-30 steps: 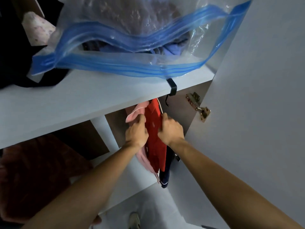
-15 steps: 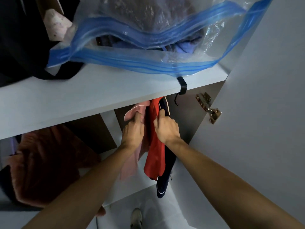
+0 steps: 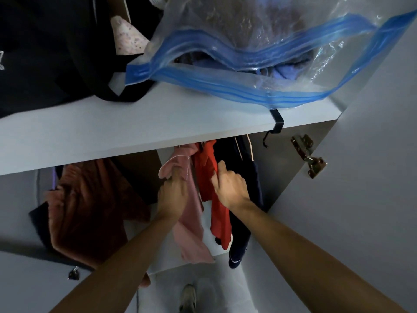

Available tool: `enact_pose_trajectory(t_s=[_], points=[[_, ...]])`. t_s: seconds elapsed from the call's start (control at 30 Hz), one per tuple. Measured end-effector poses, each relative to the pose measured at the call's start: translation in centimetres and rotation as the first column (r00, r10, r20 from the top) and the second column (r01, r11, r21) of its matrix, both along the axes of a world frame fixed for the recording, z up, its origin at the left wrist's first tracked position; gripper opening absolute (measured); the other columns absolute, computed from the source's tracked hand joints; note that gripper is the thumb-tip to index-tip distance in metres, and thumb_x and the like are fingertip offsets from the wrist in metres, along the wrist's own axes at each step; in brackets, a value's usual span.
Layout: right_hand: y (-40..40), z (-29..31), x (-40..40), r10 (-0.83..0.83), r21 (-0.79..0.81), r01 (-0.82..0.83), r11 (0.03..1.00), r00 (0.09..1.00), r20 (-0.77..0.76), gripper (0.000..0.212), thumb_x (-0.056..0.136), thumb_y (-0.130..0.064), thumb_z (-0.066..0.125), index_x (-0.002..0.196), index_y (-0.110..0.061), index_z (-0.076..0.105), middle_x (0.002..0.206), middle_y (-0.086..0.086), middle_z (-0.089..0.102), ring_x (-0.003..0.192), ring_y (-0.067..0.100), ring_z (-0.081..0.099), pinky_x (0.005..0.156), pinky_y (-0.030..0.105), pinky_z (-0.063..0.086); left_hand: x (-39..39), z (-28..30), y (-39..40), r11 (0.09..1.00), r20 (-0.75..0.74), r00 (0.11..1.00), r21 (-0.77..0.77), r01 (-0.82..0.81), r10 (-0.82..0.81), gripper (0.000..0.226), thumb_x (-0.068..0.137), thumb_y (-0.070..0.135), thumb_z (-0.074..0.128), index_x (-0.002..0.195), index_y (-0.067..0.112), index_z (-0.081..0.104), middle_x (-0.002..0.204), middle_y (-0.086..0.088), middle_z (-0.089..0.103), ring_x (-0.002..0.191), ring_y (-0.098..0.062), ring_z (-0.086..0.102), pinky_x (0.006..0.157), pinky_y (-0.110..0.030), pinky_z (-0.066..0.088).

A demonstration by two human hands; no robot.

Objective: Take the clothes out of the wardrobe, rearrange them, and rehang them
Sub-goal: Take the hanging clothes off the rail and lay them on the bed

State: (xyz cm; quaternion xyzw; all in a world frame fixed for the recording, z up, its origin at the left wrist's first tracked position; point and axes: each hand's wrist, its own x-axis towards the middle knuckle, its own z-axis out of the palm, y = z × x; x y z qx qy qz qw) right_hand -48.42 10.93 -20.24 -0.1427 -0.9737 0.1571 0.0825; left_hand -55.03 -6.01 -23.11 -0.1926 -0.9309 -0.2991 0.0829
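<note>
Under the white wardrobe shelf (image 3: 140, 134) hang three garments side by side: a pink one (image 3: 191, 236), a red one (image 3: 217, 224) and a dark navy one (image 3: 241, 236). My left hand (image 3: 172, 195) is closed on the pink garment near its collar. My right hand (image 3: 230, 185) grips the upper part of the red garment, thumb pointing up. The hangers and rail are hidden behind the shelf edge.
A clear vacuum bag with blue seal (image 3: 248, 62) and a black bag (image 3: 56, 59) sit on the shelf. A black hook (image 3: 276, 126) clips its front edge. The open door (image 3: 361, 199) with brass hinge (image 3: 308, 155) stands at the right. A rust-coloured blanket (image 3: 90, 206) fills the left compartment.
My left hand has pulled the pink garment leftward, away from the red one, and the navy garment now shows more. The view has shifted to the left.
</note>
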Motion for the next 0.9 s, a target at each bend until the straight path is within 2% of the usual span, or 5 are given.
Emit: enact_pose_trajectory(t_s=[0.2, 0.33, 0.53, 0.67, 0.9], points=[[-0.1, -0.2, -0.9, -0.034, -0.11, 0.039, 0.993, 0.998, 0.047, 0.025, 0.105, -0.035, 0.046, 0.116, -0.012, 0.046, 0.097, 0.017, 0.071, 0.091, 0.045, 0.068, 0.073, 0.044, 0.049, 0.4, -0.4, 1.1, 1.0, 0.05, 0.999, 0.019, 0.006, -0.007, 0.022, 0.102, 0.009, 0.048, 0.124, 0.007, 0.049, 0.09, -0.019, 0.068, 0.077, -0.043, 0.069, 0.064, -0.042, 0.052], [0.1, 0.5, -2.1, -0.058, -0.163, 0.07, 0.984, 0.995, 0.079, 0.025, 0.103, -0.034, 0.049, 0.115, -0.013, 0.046, 0.104, 0.016, 0.07, 0.097, 0.044, 0.068, 0.076, 0.044, 0.05, -0.1, -0.2, 1.9, 0.987, 0.206, 0.967, 0.029, -0.155, 0.146, 0.034, 0.101, 0.019, 0.055, 0.13, 0.005, 0.043, 0.11, -0.022, 0.066, 0.095, -0.046, 0.068, 0.079, -0.047, 0.054], [0.0, 1.0, -4.6, -0.095, -0.17, 0.104, 0.98, 0.994, 0.059, 0.033, 0.108, -0.042, 0.042, 0.119, -0.012, 0.049, 0.104, 0.019, 0.071, 0.1, 0.046, 0.068, 0.079, 0.046, 0.054, -3.0, 0.3, 3.5, 0.984, 0.293, 0.94, -0.027, -0.178, 0.178, 0.034, 0.105, 0.035, 0.047, 0.125, 0.008, 0.051, 0.113, -0.016, 0.065, 0.102, -0.038, 0.068, 0.08, -0.041, 0.051], [-0.2, 0.8, -5.7, -0.112, -0.125, 0.112, 0.986, 0.994, 0.013, 0.037, 0.109, -0.042, 0.037, 0.117, -0.01, 0.053, 0.101, 0.02, 0.072, 0.098, 0.045, 0.068, 0.078, 0.047, 0.055, -3.8, 0.7, 4.7, 0.981, 0.3, 0.937, 0.027, -0.194, 0.177, 0.041, 0.107, 0.025, 0.044, 0.145, 0.011, 0.043, 0.137, -0.016, 0.056, 0.114, -0.039, 0.065, 0.089, -0.042, 0.05], [-0.5, 1.7, -5.4, -0.162, -0.159, 0.145, 0.977, 0.982, -0.099, 0.039, 0.111, -0.041, 0.034, 0.114, -0.008, 0.055, 0.094, 0.021, 0.071, 0.091, 0.047, 0.068, 0.078, 0.052, 0.055, -2.2, 1.1, 4.3, 0.972, 0.179, 0.969, 0.132, -0.193, 0.169, 0.039, 0.109, 0.02, 0.04, 0.146, 0.007, 0.043, 0.113, -0.02, 0.067, 0.094, -0.044, 0.069, 0.075, -0.04, 0.049]])
